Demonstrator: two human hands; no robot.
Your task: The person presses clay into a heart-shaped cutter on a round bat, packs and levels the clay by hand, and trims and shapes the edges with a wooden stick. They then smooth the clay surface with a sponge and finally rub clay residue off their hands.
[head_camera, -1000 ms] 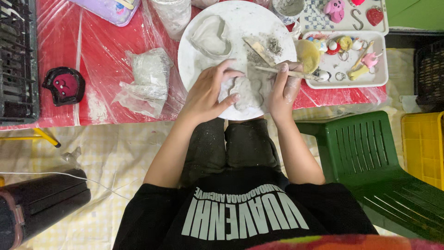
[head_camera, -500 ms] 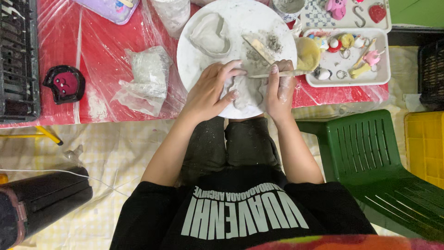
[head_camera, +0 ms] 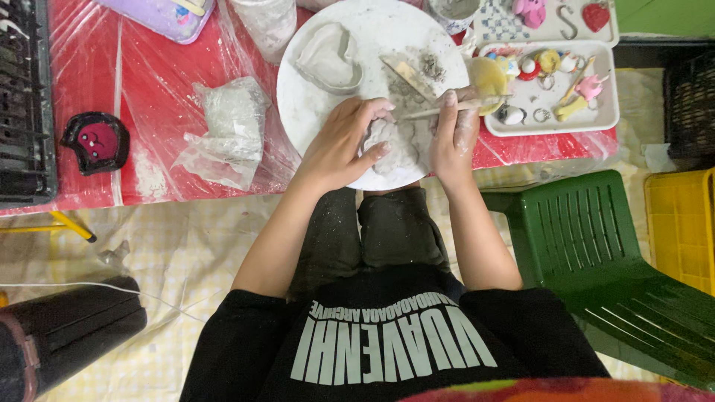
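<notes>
Far left: a black crate (head_camera: pixel 22 104) stands at the table edge; beside it a small black dish with a red inside (head_camera: pixel 95 141) lies on the red plastic table cover (head_camera: pixel 156 97).
Left of board: a crumpled clear bag of grey clay (head_camera: pixel 227 130), well apart from both hands.
Board: a round white work board (head_camera: pixel 313 97), dusted grey, overhangs the table edge toward the person's lap.
On board, top: a heart-shaped clay dish (head_camera: pixel 328 63), untouched; a flat wooden blade (head_camera: pixel 406 74) lies just right of it.
Left hand (head_camera: pixel 342 145): fingers curled over the left side of the grey clay piece (head_camera: pixel 395 145), steadying it from above.
Clay piece: at the near rim of the board, between the two hands, touched by both.
Right hand (head_camera: pixel 450 138): closed around a thin wooden modelling stick (head_camera: pixel 447 110), whose tip points left toward the clay.
Right: a white tray (head_camera: pixel 607 112) of small painted figures and hooks; a green plastic stool (head_camera: pixel 596 246) and a yellow crate (head_camera: pixel 681 223) on the floor.
Judgement on method: the clay sits close to the board's rim; holding it firmly with the left palm and using light, short strokes of the stick should avoid tearing or shifting the piece.
</notes>
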